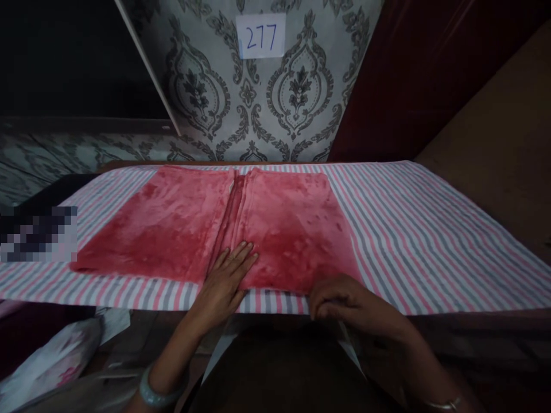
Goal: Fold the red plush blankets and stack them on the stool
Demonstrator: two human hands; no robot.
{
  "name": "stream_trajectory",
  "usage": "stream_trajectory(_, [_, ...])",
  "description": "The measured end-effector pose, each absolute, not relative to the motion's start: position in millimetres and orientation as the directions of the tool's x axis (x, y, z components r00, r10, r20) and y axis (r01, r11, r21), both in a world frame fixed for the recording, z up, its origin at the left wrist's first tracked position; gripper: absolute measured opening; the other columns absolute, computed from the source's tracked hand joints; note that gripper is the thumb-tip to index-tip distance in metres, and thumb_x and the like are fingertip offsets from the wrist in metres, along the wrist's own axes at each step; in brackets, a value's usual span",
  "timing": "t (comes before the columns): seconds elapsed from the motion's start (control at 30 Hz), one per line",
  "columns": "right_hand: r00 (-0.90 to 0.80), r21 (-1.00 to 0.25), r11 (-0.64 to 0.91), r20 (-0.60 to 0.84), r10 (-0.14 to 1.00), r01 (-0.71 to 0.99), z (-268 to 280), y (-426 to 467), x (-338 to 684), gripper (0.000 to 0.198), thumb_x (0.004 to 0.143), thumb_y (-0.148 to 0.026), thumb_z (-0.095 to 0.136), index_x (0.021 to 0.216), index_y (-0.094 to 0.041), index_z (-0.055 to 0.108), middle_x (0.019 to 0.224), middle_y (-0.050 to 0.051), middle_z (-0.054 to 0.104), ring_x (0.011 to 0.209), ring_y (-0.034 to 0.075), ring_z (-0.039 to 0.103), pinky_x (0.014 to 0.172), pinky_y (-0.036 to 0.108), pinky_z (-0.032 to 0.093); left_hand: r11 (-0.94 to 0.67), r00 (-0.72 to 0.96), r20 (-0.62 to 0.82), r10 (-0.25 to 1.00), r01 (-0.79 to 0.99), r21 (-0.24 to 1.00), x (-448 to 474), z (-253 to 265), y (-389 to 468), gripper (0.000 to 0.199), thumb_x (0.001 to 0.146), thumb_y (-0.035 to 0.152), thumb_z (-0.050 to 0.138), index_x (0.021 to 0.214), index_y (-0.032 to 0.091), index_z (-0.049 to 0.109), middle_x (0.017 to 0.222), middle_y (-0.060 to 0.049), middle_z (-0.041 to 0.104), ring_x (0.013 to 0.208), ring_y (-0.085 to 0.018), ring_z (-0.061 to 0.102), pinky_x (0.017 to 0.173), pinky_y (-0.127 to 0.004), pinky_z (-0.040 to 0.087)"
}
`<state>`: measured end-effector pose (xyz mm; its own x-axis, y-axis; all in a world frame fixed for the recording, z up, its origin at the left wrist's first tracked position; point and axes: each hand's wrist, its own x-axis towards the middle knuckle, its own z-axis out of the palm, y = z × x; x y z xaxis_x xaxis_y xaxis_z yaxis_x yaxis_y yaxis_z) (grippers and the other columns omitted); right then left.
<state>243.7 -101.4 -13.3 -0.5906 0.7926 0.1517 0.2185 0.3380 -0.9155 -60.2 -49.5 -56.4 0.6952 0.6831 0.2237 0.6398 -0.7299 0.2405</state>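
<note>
- While the left hand (226,281) lies palm down with its fingers slightly spread, it covers the near end of the centre channel (229,221) and the adjoining inner margin of the red plush cloth.
- The right hand (344,301) is at the near right corner, fingers curled inward; whether they pinch the hem or only rest against it cannot be told.
- The red plush cloth (293,198) lies flat on the striped-topped desk (430,241), left of the broad striped area, with its near edge close to the front of the desk.
- Completed, as judged from the layout: the material forms a left panel (146,223) and a right panel (284,229), side by side, inner edges facing across the centre channel. Both surfaces appear largely smooth.
- Outstanding, by the same judgement: alignment at the near right corner seems unfinished. The panels are not stacked; the stage appears intermediate.
- Beyond the desk, a card (260,36) marked 277 is mounted on the patterned wall (247,123).
</note>
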Motion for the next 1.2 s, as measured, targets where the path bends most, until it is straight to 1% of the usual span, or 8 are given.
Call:
stream_trajectory(0.1, [-0.311,-0.865,0.340,0.230,0.922,0.370,-13.8,-101.0,251.6,0.025,0.097,-0.037,0.054,0.084,-0.021,0.069,0.080,0.003,0.069,0.074,0.018,0.066,0.066,0.028,0.053,-0.736,0.695,0.243,0.677,0.636,0.231,-60.0,-56.7,-49.1,0.074,0.089,0.015,0.049,0.157,0.024,0.023,0.163,-0.008,0.026,0.150,-0.027,0.023,0.120,-0.054,0.024])
stream_trajectory(0.2, [-0.115,-0.757,0.376,0.376,0.920,0.535,-24.0,-90.8,251.2,0.018,0.095,-0.028,0.053,0.089,-0.022,0.068,0.088,0.005,0.069,0.083,0.020,0.066,0.075,0.032,0.054,-0.742,0.695,0.259,0.670,0.633,0.221,-60.0,-57.5,-48.5,0.073,0.089,0.015,0.049,0.157,0.024,0.023,0.163,-0.008,0.027,0.150,-0.027,0.023,0.120,-0.054,0.024])
stream_trajectory(0.4, [-0.199,-0.604,0.402,0.375,0.905,0.689,-42.6,-79.5,239.0,0.016,0.093,-0.018,0.052,0.099,-0.021,0.067,0.093,0.007,0.063,0.085,0.022,0.063,0.074,0.035,0.053,-0.731,0.687,0.250,0.682,0.646,0.218,-59.9,-57.8,-48.4,0.071,0.090,0.017,0.048,0.156,0.024,0.025,0.162,-0.009,0.027,0.149,-0.028,0.025,0.119,-0.054,0.027])
stream_trajectory(0.57, [-0.234,-0.494,0.437,0.420,0.877,0.752,-49.2,-80.5,233.1,0.021,0.096,-0.017,0.047,0.086,-0.021,0.065,0.088,0.006,0.061,0.079,0.020,0.061,0.069,0.032,0.050,-0.736,0.689,0.257,0.677,0.642,0.217,-59.9,-58.2,-48.1,0.073,0.089,0.016,0.047,0.157,0.024,0.023,0.163,-0.009,0.027,0.149,-0.028,0.025,0.119,-0.054,0.026])
stream_trajectory(0.8, [0.038,-0.741,0.376,0.475,0.879,0.556,-35.0,-94.6,243.5,0.018,0.097,-0.028,0.048,0.085,-0.022,0.060,0.082,0.004,0.064,0.077,0.020,0.063,0.071,0.031,0.050,-0.747,0.696,0.273,0.664,0.629,0.216,-60.6,-58.9,-47.0,0.071,0.091,0.018,0.047,0.157,0.025,0.021,0.163,-0.009,0.027,0.149,-0.028,0.025,0.119,-0.055,0.027])
stream_trajectory(0.9, [-0.215,-0.856,0.350,0.287,0.934,0.379,-14.2,-115.3,246.8,0.023,0.099,-0.033,0.050,0.082,-0.022,0.062,0.078,0.002,0.065,0.073,0.018,0.063,0.067,0.028,0.050,-0.754,0.702,0.278,0.656,0.619,0.220,-60.4,-57.7,-46.9,0.071,0.092,0.018,0.046,0.158,0.025,0.021,0.163,-0.009,0.027,0.149,-0.028,0.025,0.119,-0.055,0.027])
stream_trajectory(1.03, [-0.705,-0.901,0.331,0.042,0.708,0.279,3.6,-135.6,240.7,0.025,0.099,-0.039,0.053,0.088,-0.023,0.070,0.086,0.002,0.071,0.081,0.017,0.067,0.075,0.027,0.051,-0.756,0.693,0.302,0.655,0.609,0.242,-60.2,-57.1,-48.3,0.073,0.091,0.018,0.047,0.158,0.027,0.018,0.164,-0.008,0.025,0.150,-0.029,0.023,0.119,-0.055,0.026])
stream_trajectory(1.2, [-0.488,-0.831,0.414,0.204,0.848,0.372,-0.8,-111.3,223.8,0.026,0.099,-0.033,0.055,0.079,-0.021,0.066,0.074,0.000,0.065,0.070,0.016,0.062,0.066,0.026,0.047,-0.731,0.624,0.385,0.680,0.619,0.288,-63.5,-61.0,-53.5,0.073,0.091,0.022,0.051,0.157,0.025,0.021,0.165,-0.011,0.020,0.150,-0.032,0.021,0.117,-0.055,0.030])
